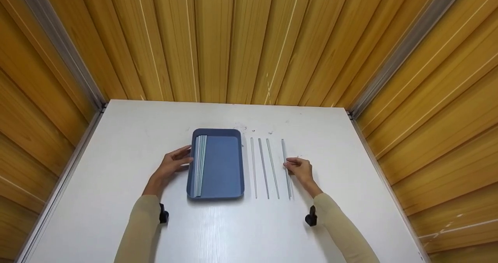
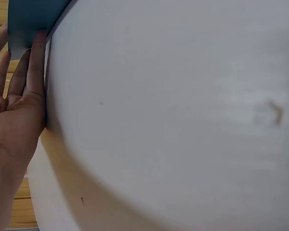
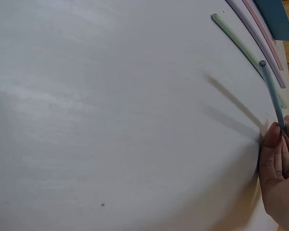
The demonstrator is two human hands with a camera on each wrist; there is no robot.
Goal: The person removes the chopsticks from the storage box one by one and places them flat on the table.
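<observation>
My right hand (image 1: 301,170) pinches a blue straw (image 3: 273,91) between thumb and fingertips. In the right wrist view, one end of this straw stands off the table above its shadow. Left of it lie a green straw (image 1: 272,162), a purple straw (image 1: 263,165) and a pink straw (image 1: 253,165), roughly parallel and apart. A blue rectangular tray (image 1: 223,165) stands farther left, with several pale straws (image 1: 200,165) bunched along its left inner wall. My left hand (image 1: 171,165) touches the tray's left side with extended fingers (image 2: 36,67).
The white table (image 1: 225,232) carries small dark specks behind the straws. Yellow wood-patterned panels (image 1: 249,41) wall in its back and both sides, with grey metal posts (image 1: 408,49) at the corners. A dark wrist device (image 1: 311,216) sits on each sleeve.
</observation>
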